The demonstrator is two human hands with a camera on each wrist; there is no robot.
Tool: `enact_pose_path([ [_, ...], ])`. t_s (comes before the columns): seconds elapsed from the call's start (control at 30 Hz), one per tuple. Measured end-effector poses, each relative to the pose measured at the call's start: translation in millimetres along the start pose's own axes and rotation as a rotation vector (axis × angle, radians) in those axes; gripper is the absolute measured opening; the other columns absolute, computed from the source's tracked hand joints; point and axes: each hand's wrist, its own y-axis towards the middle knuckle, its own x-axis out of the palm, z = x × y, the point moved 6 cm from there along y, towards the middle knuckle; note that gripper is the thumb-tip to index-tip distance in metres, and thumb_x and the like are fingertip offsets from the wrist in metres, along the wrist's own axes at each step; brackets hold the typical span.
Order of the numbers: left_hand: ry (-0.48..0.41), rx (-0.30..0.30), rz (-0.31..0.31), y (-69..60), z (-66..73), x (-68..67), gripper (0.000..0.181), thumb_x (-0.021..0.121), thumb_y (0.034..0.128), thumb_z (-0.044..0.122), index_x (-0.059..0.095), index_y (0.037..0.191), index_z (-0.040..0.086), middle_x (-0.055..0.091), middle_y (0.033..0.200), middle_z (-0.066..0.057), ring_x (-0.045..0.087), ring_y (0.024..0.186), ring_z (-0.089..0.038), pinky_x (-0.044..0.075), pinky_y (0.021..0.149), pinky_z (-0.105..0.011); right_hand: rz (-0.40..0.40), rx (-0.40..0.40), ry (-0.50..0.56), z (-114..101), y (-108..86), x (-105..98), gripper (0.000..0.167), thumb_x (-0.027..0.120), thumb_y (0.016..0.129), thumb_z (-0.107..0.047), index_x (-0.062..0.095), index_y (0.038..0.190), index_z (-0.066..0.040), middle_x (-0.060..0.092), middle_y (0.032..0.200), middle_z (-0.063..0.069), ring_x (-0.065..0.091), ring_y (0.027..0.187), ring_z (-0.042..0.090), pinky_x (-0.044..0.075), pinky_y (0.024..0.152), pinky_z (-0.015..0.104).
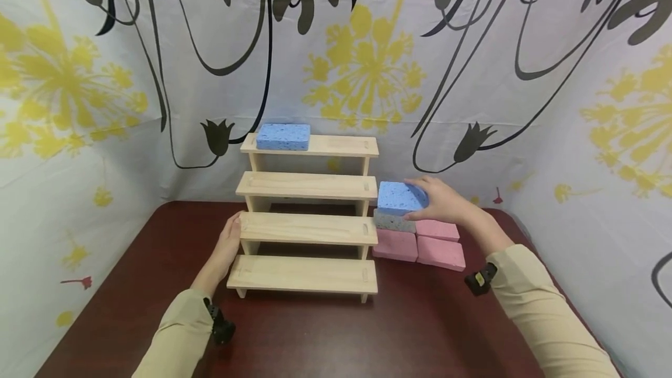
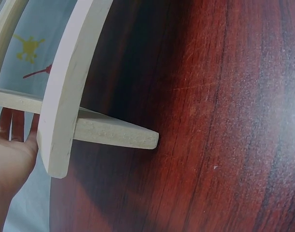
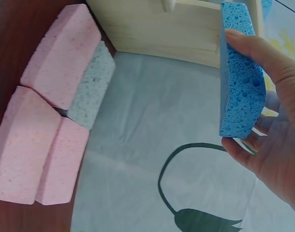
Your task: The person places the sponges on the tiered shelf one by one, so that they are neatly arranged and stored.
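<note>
My right hand [image 1: 440, 200] holds a blue sponge [image 1: 400, 196] by its right end, thumb on one side and fingers on the other. In the right wrist view the sponge [image 3: 239, 72] is clear of the other sponges. From above it overlaps a grey sponge [image 1: 394, 221]. Beside the grey one lie several pink sponges [image 1: 395, 245]. My left hand [image 1: 227, 244] touches the left end of a wooden four-step rack [image 1: 307, 229]. The left wrist view shows straight fingers against the wood; the thumb is hidden there. Another blue sponge [image 1: 283, 136] lies on the top step's left part.
Everything stands on a dark reddish-brown table [image 1: 315, 331]. Patterned cloth [image 1: 336, 86] with yellow and grey flowers hangs behind and at both sides. The rack is at the table's far middle, and the pink and grey sponges sit close to its right side.
</note>
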Motion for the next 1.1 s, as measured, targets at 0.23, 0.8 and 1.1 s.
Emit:
enact_pose_path([
  [0.23, -0.008, 0.001, 0.001, 3.9, -0.2, 1.8, 0.058, 0.015, 0.0997, 0.042, 0.011, 0.147, 0.009, 0.013, 0.151, -0.018, 0.012, 0.140, -0.034, 0.013, 0.113, -0.050, 0.006, -0.012, -0.010, 0.3, 3.1, -16.9, 0.081, 0.074, 0.072, -0.037, 0.040, 0.135, 0.001, 0.044, 0.129, 0.029, 0.044, 0.116, 0.041, 0.040, 0.091, 0.055],
  [0.8, -0.004, -0.002, 0.007, 4.8, -0.2, -1.1, 0.059, 0.015, 0.0990, 0.045, 0.010, 0.147, 0.011, 0.013, 0.152, -0.018, 0.013, 0.140, -0.034, 0.014, 0.113, -0.051, 0.085, -0.056, 0.042, -28.6, 56.8, -42.8, 0.081, 0.075, 0.074, -0.031, 0.036, 0.137, 0.001, 0.041, 0.134, 0.025, 0.038, 0.123, 0.039, 0.033, 0.101, 0.054],
  [1.1, -0.002, -0.002, 0.016, 1.6, -1.0, 1.2, 0.059, 0.015, 0.0990, 0.045, 0.012, 0.147, 0.010, 0.014, 0.151, -0.019, 0.013, 0.139, -0.035, 0.013, 0.112, -0.052, 0.121, -0.053, 0.108, -46.4, 88.2, -40.5, 0.080, 0.075, 0.073, -0.029, 0.037, 0.137, 0.000, 0.040, 0.136, 0.024, 0.035, 0.125, 0.039, 0.029, 0.104, 0.053],
])
